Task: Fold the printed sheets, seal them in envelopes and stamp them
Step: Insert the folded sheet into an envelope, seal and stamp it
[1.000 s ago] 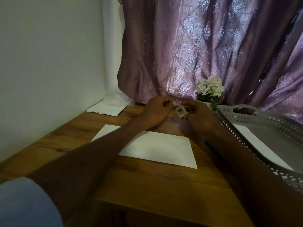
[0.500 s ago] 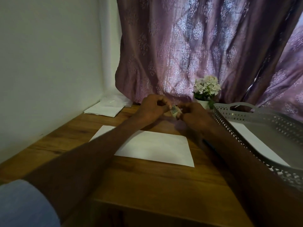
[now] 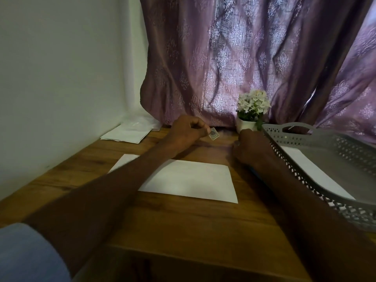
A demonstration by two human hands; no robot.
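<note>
My left hand (image 3: 186,132) pinches a little stamp (image 3: 213,136) at my fingertips, held up past the far edge of the white envelope (image 3: 189,183) lying flat on the wooden table (image 3: 183,220). My right hand (image 3: 251,148) is just to the right of the stamp, not touching it. Its fingers curl under, and I cannot tell if they hold anything.

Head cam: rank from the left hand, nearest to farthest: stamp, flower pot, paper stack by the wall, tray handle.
1. Small printed stamp: pinched in the left hand.
2. White flower pot: to its right, by the curtain.
3. White paper stack: to its left, at the wall; close to the pot's rank.
4. Grey perforated tray's handle: far right.
</note>
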